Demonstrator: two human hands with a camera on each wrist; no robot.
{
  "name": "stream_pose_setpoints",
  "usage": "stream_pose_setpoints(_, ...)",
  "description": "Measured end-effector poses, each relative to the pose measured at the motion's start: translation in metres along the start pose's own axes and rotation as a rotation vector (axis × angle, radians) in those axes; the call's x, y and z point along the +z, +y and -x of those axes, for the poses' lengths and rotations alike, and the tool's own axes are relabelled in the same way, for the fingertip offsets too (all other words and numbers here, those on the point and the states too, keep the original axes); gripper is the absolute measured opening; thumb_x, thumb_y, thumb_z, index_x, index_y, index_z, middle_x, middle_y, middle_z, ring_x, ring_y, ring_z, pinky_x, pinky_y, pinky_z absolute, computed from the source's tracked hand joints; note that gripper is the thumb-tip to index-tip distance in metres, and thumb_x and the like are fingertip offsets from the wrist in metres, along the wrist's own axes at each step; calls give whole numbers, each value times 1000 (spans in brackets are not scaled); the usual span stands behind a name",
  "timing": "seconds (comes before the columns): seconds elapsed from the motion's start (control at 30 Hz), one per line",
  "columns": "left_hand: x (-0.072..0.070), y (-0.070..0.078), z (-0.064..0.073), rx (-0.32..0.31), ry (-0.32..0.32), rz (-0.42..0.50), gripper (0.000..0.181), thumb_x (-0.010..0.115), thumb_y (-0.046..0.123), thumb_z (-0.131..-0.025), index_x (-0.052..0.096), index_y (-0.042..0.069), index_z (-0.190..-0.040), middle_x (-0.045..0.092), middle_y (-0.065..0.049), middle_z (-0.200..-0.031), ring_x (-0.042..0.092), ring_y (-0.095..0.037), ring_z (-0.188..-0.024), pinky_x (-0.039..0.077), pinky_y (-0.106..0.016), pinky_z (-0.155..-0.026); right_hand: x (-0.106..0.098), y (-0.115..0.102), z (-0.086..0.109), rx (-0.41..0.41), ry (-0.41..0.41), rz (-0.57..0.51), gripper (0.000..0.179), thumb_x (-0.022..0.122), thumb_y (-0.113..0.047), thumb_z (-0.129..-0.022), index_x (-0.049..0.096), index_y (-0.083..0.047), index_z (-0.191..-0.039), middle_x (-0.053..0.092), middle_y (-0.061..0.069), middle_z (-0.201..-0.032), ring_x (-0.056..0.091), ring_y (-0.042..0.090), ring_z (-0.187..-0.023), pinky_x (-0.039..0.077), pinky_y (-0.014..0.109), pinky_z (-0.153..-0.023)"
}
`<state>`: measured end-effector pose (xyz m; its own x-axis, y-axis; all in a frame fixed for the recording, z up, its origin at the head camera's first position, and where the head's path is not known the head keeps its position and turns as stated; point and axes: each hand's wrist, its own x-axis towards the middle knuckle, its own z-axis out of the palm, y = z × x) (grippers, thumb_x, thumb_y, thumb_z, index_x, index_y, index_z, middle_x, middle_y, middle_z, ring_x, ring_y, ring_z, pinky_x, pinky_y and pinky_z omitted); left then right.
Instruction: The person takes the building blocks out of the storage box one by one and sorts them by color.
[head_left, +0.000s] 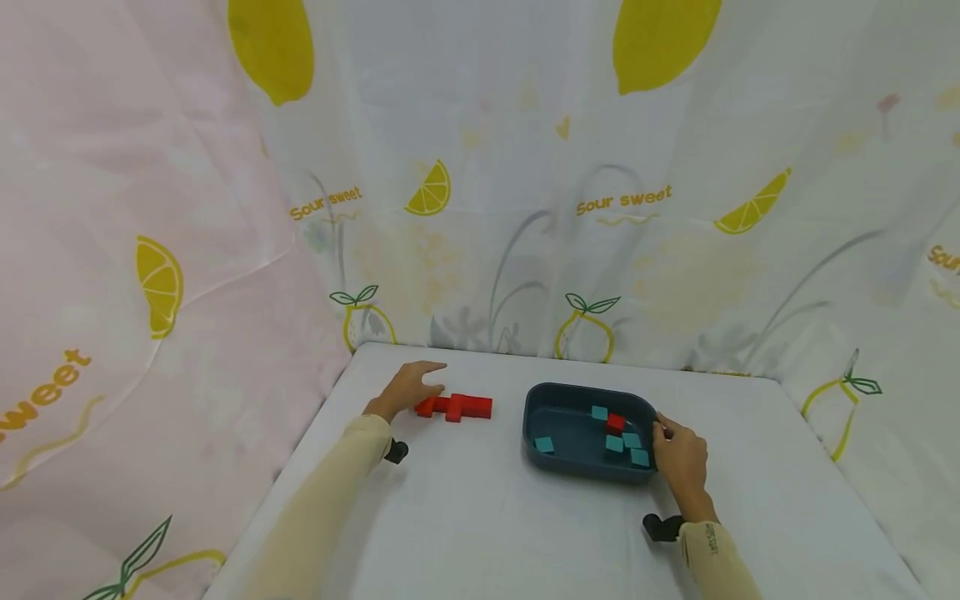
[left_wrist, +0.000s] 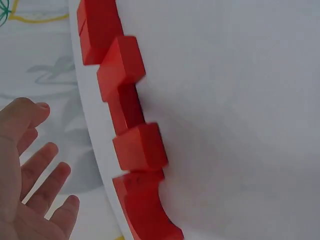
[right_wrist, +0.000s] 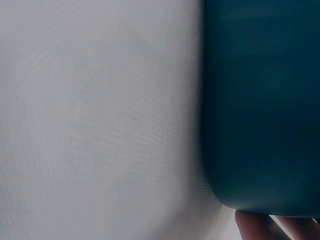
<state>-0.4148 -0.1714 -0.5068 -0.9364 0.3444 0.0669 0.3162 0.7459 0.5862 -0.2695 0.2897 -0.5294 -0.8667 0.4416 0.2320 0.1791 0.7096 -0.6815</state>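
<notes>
One tray [head_left: 576, 427], five teal blocks [head_left: 614, 443] and at least six red blocks [head_left: 476, 407] show.

Row of blocks [head_left: 476, 407] on table [head_left: 465, 533], tray [head_left: 581, 472] to its right, cubes [head_left: 615, 443] inside

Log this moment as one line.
left hand: holds nothing, beside red block row | right hand: grips right end of dark blue tray | tray contents: teal blocks, one red block

My cloth-walled booth
Lemon-printed cloth [head_left: 480, 142] lettered "Sour sweet" hangs far, left and right of my white counter [head_left: 510, 533]; the kind of room beyond, I can't tell.
</notes>
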Motion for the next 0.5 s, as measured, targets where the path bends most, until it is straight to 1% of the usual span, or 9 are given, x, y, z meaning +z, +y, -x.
stream_pose_setpoints(0.07, 7, 11, -5, 41, -7, 5, 50, 71, 22, -90, 58, 14, -137, 53, -11, -139, 44, -33, -131, 37, -54, -106, 0, 0, 0, -2, 7, -2, 36, 53, -17, -98, 61, -1, -129, 66, 27, -110, 63, 42, -97, 51, 53, -75)
stream_pose_setpoints(0.13, 14, 25, -10, 95, -23, -5, 49, 71, 22, -89, 59, 12, -135, 56, -10, -137, 47, -31, -129, 39, -51, -105, 0, 0, 0, -7, 11, -7, 35, 54, -17, -98, 61, -1, -129, 67, 27, -108, 64, 42, -96, 51, 53, -74)
stream_pose_setpoints(0.3, 29, 65, -23, 227, -77, -60, 45, 72, 22, -89, 62, 10, -131, 60, -6, -131, 52, -24, -123, 42, -42, -104, 3, 2, -1, -23, 20, -3, 35, 55, -18, -98, 62, -2, -128, 68, 26, -106, 65, 39, -92, 51, 51, -71)
stream_pose_setpoints(0.4, 40, 90, -33, 309, -86, -96, 42, 71, 23, -90, 63, 10, -129, 61, -4, -130, 53, -21, -121, 43, -38, -104, 3, 3, -1, -28, 24, 4, 35, 55, -17, -98, 62, -1, -128, 67, 26, -107, 65, 38, -91, 52, 50, -69)
stream_pose_setpoints(0.5, 52, 115, -40, 364, -96, -133, 41, 71, 24, -90, 63, 11, -129, 61, -3, -130, 52, -21, -123, 41, -38, -105, 3, 3, -1, -29, 24, 0, 35, 55, -17, -98, 63, -1, -127, 67, 26, -106, 65, 37, -89, 52, 48, -66)
